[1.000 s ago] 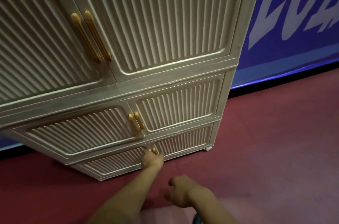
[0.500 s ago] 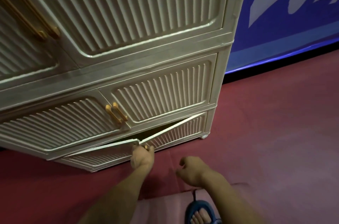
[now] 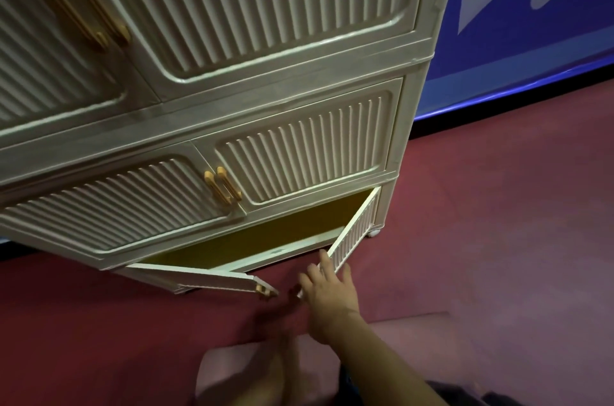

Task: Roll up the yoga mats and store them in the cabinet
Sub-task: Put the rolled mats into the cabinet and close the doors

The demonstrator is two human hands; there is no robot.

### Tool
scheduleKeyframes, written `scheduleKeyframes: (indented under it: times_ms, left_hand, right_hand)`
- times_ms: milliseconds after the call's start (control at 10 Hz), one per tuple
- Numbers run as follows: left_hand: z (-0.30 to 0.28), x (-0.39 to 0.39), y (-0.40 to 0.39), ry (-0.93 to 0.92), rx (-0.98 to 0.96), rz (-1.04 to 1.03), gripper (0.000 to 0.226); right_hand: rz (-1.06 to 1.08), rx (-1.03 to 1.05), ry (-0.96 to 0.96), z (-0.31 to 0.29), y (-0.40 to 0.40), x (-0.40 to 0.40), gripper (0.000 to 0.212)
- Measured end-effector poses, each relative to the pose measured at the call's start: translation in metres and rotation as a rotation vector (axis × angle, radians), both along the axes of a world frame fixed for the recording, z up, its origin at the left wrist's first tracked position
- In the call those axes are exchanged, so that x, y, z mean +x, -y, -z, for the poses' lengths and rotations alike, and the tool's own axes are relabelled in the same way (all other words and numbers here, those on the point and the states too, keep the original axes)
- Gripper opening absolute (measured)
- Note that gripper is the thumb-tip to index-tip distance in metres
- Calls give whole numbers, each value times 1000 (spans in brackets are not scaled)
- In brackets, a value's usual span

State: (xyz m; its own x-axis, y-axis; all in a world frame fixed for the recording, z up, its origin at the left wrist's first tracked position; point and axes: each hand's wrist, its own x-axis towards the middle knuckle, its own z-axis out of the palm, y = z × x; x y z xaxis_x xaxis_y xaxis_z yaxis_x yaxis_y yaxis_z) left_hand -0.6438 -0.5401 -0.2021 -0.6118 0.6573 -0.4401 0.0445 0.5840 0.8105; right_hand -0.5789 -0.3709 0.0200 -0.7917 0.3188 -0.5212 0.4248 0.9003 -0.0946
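Cream ribbed plastic covers the whole front of the cabinet (image 3: 299, 113) we face, with gold handles (image 3: 222, 188) on its closed middle doors and more on the tall upper pair. At the bottom, both low doors stand open: the left door (image 3: 199, 279) swings out toward us with a small gold handle at its free edge, and the right door (image 3: 355, 233) angles outward to the right. Between them we see the bottom compartment (image 3: 265, 236), its yellowish back wall visible and nothing that we can make out inside it. Our right hand (image 3: 329, 289) reaches forward with fingers spread and fairly straight, the fingertips resting against the lower edge of the right door, not curled around it. Our left hand is a dark, blurred shape low in the view, so we cannot tell how its fingers lie. A pale pink yoga mat (image 3: 415, 336) lies on the dark red floor (image 3: 498, 206) just below our arm, near the cabinet
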Motion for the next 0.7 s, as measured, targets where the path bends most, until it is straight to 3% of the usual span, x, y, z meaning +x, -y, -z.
scheduleKeyframes:
  times_ms: [100,200,300,400,500,600,700]
  left_hand:
    - [38,24,2,-716,-202,289,30]
    - [-12,58,-16,-786,-190,288,39]
    - [-4,52,-22,-762,-272,519,36]
    - [34,59,-35,-653,-553,696,47]
    - [-8,60,-62,-581,-734,974,97]
    - [-48,72,-70,-798,-619,968,69]
    - [-44,82,-70,-717,-729,964,57]
  right_hand:
    - [74,37,34,1,0,10,74]
    - [84,35,71,-7,-11,28,77]
    - [84,34,103,-6,-20,54,79]
    - [114,27,111,-2,-29,81,81]
    - [118,23,84,4,-36,102,77]
    - [122,43,96,9,-40,114,80]
    - [101,84,145,10,-47,124,82]
